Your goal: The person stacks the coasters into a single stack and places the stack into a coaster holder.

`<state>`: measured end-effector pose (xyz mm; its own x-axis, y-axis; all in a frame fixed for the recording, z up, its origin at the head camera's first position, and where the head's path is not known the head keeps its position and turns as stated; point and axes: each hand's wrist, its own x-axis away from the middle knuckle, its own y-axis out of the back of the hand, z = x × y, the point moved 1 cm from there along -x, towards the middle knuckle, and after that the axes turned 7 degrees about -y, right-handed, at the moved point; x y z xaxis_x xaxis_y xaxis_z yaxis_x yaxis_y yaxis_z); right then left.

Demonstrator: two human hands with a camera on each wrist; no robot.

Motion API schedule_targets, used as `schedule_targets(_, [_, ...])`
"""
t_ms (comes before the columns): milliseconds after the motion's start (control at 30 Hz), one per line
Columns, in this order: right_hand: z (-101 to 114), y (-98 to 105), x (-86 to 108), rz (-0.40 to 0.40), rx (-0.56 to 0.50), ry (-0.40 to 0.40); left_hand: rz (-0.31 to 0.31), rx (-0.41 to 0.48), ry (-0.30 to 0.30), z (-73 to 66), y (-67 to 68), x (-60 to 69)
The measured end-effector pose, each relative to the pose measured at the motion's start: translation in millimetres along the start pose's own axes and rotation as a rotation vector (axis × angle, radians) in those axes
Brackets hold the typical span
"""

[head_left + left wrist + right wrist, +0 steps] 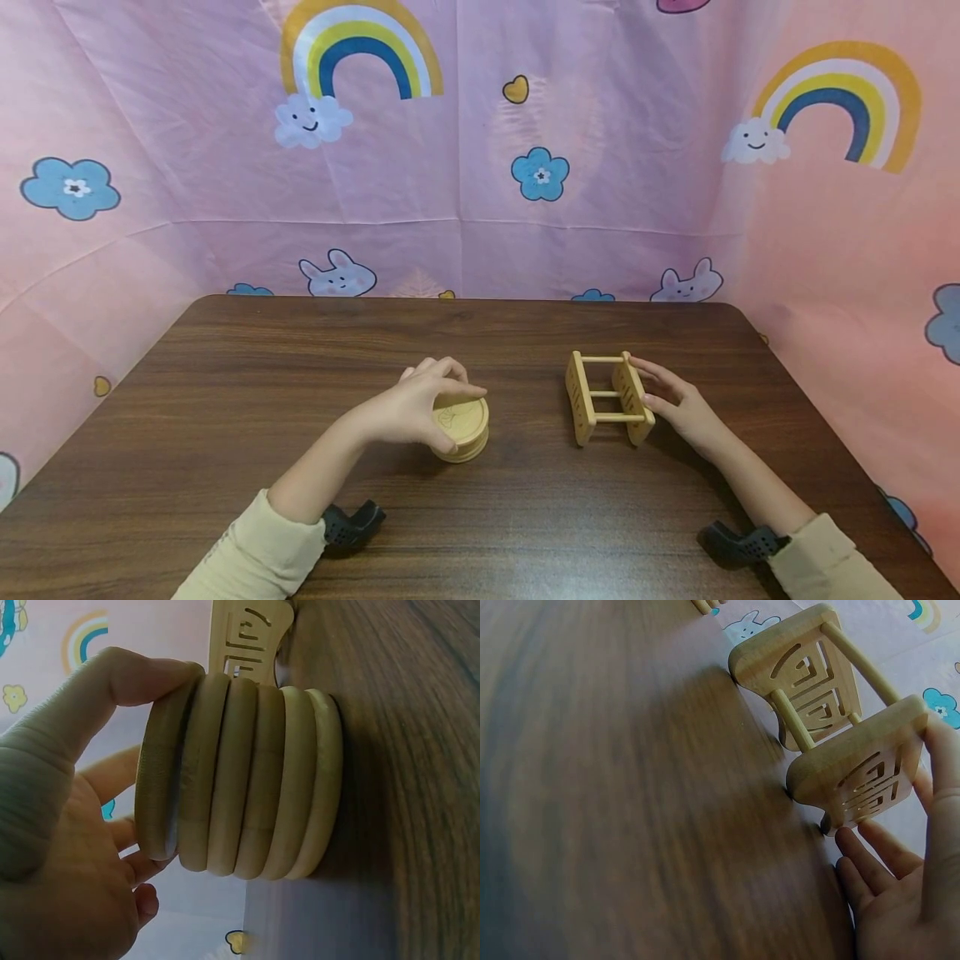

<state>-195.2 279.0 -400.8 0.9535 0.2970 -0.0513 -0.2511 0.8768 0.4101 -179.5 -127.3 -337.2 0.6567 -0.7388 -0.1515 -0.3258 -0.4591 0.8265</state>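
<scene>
A stack of several round wooden coasters (pixel 462 448) lies left of centre on the table. My left hand (pixel 416 408) grips the top coaster (pixel 160 769) by its rim, thumb on the near side and fingers across the far side. A line engraving marks its upper face, and it sits slightly tilted on the coasters beneath. To the right stands a light wooden coaster holder (pixel 580 398) with cut-out side panels joined by round rods. My right hand (pixel 686 417) holds its right panel (pixel 874 780) between thumb and fingers. Some fingertips are hidden behind that panel.
The dark wood-grain table (pixel 525 517) ends at a printed cloth backdrop (pixel 480 167) at the back and sides. Each wrist wears a black strap mount (pixel 352 527) below a pale sleeve (pixel 258 546). A stretch of tabletop separates the stack from the holder.
</scene>
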Motion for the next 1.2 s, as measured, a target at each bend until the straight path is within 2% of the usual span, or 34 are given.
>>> schedule_targets(633, [0.3,0.2,-0.6,0.008,-0.002,0.019,0.027,0.036,0.053,2.4,-1.6,2.2])
schedule_targets(1200, [-1.5,0.4,-0.7,0.001,0.025,0.022,0.029,0.086,0.047,6.2,-1.9,5.2])
